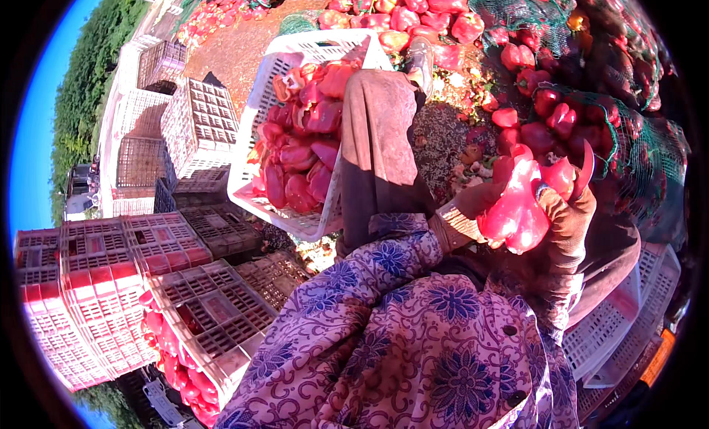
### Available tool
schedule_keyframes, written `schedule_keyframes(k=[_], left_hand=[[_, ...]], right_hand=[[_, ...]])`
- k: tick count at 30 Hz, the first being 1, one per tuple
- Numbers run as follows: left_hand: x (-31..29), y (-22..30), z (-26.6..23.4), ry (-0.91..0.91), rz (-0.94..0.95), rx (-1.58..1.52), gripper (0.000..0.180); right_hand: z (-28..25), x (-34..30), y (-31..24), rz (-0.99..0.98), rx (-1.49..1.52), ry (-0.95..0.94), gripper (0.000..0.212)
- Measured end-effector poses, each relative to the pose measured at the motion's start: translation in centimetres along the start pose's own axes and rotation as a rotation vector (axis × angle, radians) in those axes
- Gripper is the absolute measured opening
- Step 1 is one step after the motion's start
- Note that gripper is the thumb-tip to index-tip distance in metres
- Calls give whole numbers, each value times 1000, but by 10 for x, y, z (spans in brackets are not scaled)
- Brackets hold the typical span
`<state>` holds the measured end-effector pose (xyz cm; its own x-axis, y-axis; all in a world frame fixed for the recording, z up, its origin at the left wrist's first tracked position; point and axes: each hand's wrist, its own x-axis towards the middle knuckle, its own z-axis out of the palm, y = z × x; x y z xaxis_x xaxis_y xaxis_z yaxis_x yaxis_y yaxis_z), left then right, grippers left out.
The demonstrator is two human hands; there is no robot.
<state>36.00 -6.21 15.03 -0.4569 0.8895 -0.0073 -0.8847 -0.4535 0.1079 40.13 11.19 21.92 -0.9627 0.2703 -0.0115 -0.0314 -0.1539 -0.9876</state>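
Amid crates point(103, 311), the left hand point(467, 209) holds a pepper point(518, 211), right hand point(567, 226) curled alongside.

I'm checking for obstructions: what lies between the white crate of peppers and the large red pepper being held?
In the head view, the person's trousered leg, scrap-strewn ground and left hand lie between them.

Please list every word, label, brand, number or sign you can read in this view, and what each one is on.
None can be read.
Stacked crates at left: panels on their faces, too small and blurred to make out any lettering.
White crate: no lettering visible.
Held red pepper: no label visible.
Sleeve: floral pattern, no words visible.
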Motion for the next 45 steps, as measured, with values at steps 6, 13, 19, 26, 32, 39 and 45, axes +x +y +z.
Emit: schedule_keyframes(k=[6,13,19,26,32,39,45], left_hand=[[-65,30,16,-183,558,166,37],[-270,137,47,772,1213,1209,36],[-364,212,59,1571,928,1505,23],[-332,174,-36,1929,-741,2052,100],[-339,178,-3,1847,-258,1802,83],[-276,153,9,1894,-885,1969,63],[-273,149,-29,1939,-993,2159,46]], right_hand=[[96,20,-41,-152,-1,-175,57],[142,37,-54,-244,-134,-82,33],[159,31,-56,-24,-190,75,30],[168,25,-7,76,-117,-64,19],[128,26,11,128,-119,-27,29],[88,29,16,158,-247,164,33],[95,23,26,156,-232,221,30]])
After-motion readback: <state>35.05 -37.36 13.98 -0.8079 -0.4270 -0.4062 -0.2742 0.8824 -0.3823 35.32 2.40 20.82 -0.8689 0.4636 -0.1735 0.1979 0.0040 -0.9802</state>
